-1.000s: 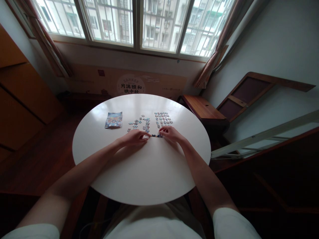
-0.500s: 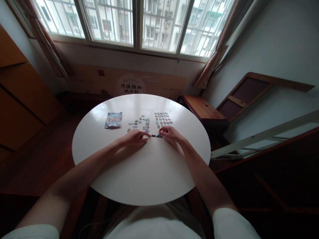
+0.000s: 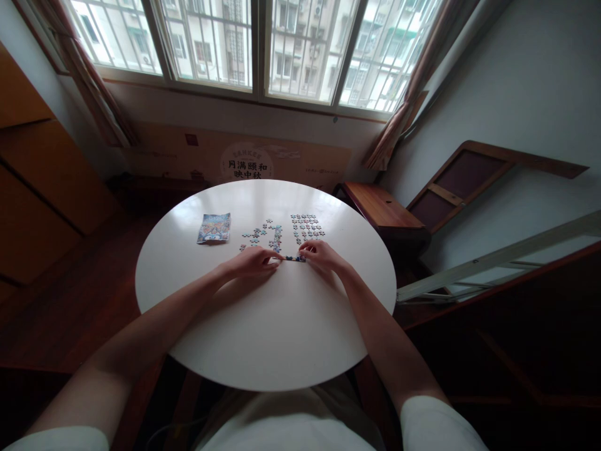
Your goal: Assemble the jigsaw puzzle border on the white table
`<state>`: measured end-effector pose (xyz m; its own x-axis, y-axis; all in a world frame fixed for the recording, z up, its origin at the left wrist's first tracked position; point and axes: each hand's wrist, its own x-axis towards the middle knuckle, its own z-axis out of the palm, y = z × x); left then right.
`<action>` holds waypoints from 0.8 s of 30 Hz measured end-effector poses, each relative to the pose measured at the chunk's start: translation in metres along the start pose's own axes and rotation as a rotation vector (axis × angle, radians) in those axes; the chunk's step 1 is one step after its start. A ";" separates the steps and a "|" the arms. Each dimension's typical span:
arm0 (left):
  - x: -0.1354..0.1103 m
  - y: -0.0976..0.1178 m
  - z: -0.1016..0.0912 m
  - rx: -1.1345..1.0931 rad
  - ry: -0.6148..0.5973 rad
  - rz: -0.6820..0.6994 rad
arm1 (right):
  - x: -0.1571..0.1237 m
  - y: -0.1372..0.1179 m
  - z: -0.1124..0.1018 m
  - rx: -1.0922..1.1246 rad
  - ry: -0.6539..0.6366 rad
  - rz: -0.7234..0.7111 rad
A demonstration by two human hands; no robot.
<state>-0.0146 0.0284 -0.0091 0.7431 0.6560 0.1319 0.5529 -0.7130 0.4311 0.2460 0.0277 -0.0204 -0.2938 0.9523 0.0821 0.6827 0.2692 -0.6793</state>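
A short strip of joined jigsaw puzzle pieces, dark blue and yellow, lies between my hands on the round white table. My left hand rests palm down and holds the strip's left end with the index fingertip and thumb. Over the right end, my right hand pinches a small puzzle piece, mostly covered by the fingers. Just beyond the hands are loose puzzle pieces in a scattered group, and more puzzle pieces set out in rows.
A printed picture sheet with a blue design lies on the left of the table. Past the table's right edge stands a wooden bench. A pale metal ladder-like frame leans at the right. Barred windows are ahead.
Both hands stay at the strip with almost the same grip. The whole view has shifted slightly; the puzzle pieces and sheet lie as before.
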 end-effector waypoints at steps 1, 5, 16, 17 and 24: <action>0.000 -0.001 0.000 -0.001 0.001 0.007 | 0.000 0.000 0.000 0.000 0.000 -0.002; 0.000 -0.003 0.002 -0.006 -0.002 0.023 | -0.001 0.000 0.000 0.010 -0.003 0.006; 0.000 -0.003 0.001 -0.008 -0.009 0.010 | 0.000 0.000 0.000 -0.007 0.000 0.008; 0.000 -0.003 0.001 -0.007 -0.008 0.010 | 0.000 -0.001 0.000 -0.009 -0.001 0.011; 0.000 -0.004 0.001 -0.002 -0.007 0.012 | 0.000 -0.001 0.000 0.001 -0.007 0.006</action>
<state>-0.0164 0.0309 -0.0121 0.7526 0.6454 0.1306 0.5431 -0.7205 0.4312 0.2453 0.0275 -0.0193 -0.2948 0.9528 0.0727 0.6839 0.2635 -0.6803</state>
